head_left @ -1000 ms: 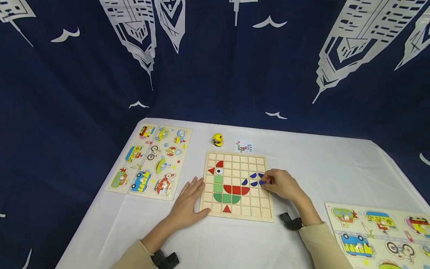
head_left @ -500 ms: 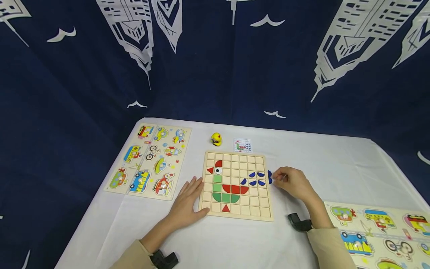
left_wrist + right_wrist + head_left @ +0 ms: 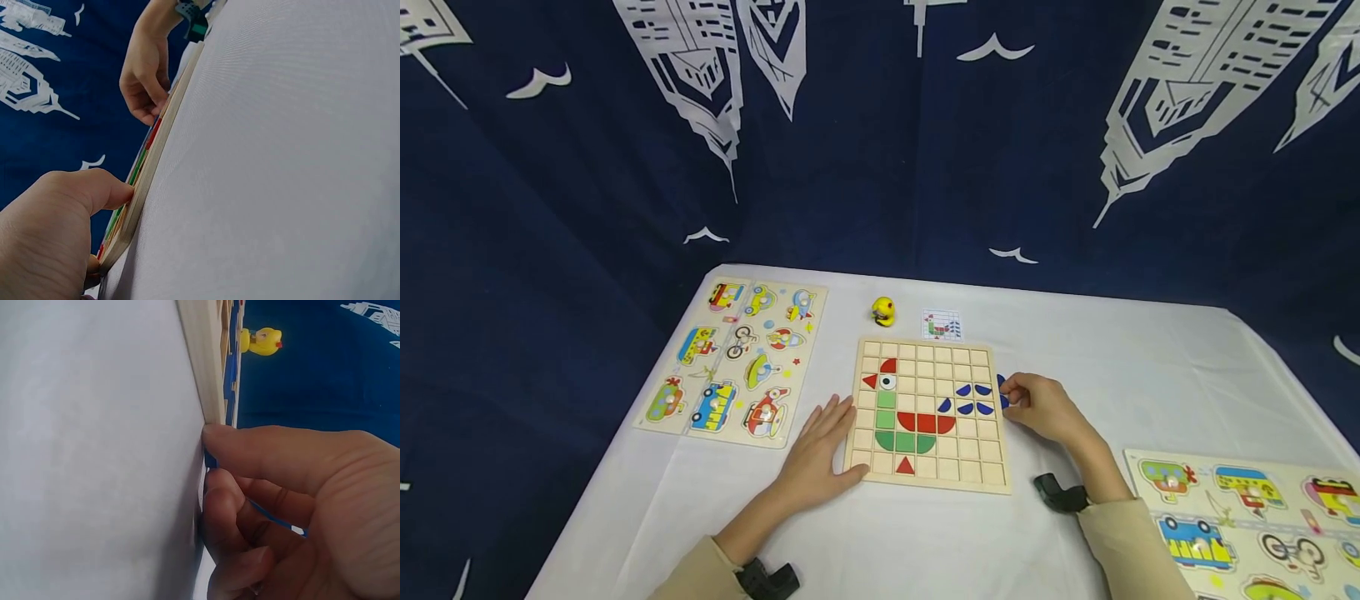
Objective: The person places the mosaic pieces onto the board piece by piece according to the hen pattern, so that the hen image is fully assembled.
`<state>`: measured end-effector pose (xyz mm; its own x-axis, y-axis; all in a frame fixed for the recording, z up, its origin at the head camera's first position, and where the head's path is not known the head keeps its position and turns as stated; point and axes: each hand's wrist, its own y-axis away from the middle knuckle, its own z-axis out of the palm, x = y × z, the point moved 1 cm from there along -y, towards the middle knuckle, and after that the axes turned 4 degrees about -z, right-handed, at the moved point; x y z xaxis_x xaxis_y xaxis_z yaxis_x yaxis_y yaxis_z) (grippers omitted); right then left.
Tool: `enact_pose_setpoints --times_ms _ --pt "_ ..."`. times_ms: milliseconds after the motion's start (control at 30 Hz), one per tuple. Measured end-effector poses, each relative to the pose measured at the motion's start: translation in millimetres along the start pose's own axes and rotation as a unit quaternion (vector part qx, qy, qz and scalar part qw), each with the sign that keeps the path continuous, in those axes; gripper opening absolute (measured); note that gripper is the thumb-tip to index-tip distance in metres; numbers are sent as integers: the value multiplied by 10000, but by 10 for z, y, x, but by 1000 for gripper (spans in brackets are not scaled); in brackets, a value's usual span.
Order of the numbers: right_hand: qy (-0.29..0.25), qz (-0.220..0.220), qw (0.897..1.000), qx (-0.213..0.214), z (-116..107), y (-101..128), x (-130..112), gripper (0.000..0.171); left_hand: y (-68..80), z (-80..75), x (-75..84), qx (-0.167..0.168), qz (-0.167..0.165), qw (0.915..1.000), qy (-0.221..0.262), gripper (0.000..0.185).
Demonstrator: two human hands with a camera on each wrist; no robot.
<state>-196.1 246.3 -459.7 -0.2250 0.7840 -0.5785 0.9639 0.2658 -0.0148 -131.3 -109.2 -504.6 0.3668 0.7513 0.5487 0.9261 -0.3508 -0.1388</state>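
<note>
A square wooden grid board (image 3: 958, 473) lies mid-table, with red, green and blue shapes set in its cells as a bird, plus a round eye piece (image 3: 887, 382). My left hand (image 3: 817, 454) rests along the board's left edge, fingers straight, its thumb (image 3: 112, 190) against the board's side in the left wrist view. At the right edge my right hand (image 3: 1045, 408) pinches a small blue piece (image 3: 210, 460) between thumb and fingertips, close over the cloth. Another blue piece (image 3: 1001, 380) shows at the fingertips. Several blue half-round pieces (image 3: 966, 408) sit in nearby cells.
Beyond the board stand a yellow toy duck (image 3: 883, 312) and a small pattern card (image 3: 942, 325). A vehicle puzzle board (image 3: 797, 367) lies at the left, another (image 3: 1232, 508) at the front right. A dark blue curtain (image 3: 865, 183) hangs behind the white-covered table (image 3: 1150, 375).
My right hand has moved from over the board's right cells to just off its right edge, first farther out, then slightly back in with the blue pieces. The left hand keeps its place.
</note>
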Motion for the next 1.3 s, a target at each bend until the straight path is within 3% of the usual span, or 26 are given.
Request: enact_pose_setpoints --times_ms 300,533,1300 --pt "16 -182 9996 193 3 52 -9 18 -1 1 13 -6 -5 10000 28 84" --pt "209 22 9995 238 -12 85 40 18 -5 6 6 -81 -60 9999 49 84" --pt "-19 -74 9991 426 2 187 93 18 -1 -1 17 -71 -78 9999 76 84"
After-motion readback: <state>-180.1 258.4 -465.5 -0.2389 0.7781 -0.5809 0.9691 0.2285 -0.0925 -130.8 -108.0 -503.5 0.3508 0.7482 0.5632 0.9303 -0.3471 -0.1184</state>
